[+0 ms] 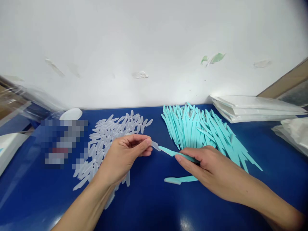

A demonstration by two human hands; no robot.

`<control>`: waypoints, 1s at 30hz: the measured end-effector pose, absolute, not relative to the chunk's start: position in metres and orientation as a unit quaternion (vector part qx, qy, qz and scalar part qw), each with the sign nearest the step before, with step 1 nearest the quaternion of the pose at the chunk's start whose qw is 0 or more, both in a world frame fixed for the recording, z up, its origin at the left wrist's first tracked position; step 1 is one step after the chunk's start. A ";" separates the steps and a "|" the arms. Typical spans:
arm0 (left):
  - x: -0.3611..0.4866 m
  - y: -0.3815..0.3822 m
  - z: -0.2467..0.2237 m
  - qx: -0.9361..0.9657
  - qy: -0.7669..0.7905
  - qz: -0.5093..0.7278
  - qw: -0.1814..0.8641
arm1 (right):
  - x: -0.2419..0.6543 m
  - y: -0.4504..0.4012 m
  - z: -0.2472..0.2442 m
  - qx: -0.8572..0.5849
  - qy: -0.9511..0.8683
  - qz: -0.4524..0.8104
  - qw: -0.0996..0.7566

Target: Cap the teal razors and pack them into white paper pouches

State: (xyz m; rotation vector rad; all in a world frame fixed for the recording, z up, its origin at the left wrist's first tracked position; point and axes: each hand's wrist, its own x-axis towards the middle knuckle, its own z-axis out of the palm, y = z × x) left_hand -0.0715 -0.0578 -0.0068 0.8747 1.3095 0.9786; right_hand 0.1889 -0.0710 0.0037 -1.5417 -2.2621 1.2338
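Between thumb and fingers my left hand (131,149) pinches a small translucent blade cover (156,146). My right hand (204,163) grips a turquoise eyebrow razor (168,151) by its handle, with the blade end pointing left. The razor's tip meets the open end of the cover, or nearly so; I cannot tell whether it is inside. Beneath my right hand another turquoise razor (175,180) lies on the table, its handle partly hidden. A spread of translucent covers (103,136) lies around and behind my left hand. Beyond my right hand is a heap of turquoise razors (192,126).
The blue table (146,205) ends against a white wall (154,41). White plastic bags (255,109) lie at the back right. A white round lid-like thing (71,114) is at the back left, near a blurred-out patch. A white device (11,146) stands at the left edge.
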 end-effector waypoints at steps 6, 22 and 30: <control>-0.053 -0.072 -0.011 0.386 0.550 0.388 0.631 | 0.188 -0.072 0.003 -0.496 -0.775 0.383 0.075; -0.050 -0.085 -0.003 0.707 0.523 0.157 0.449 | 0.222 -0.069 0.013 -0.398 -0.879 0.255 0.063; -0.046 -0.094 -0.014 0.812 0.455 0.195 0.309 | 0.221 -0.076 0.004 -0.416 -0.883 0.216 0.023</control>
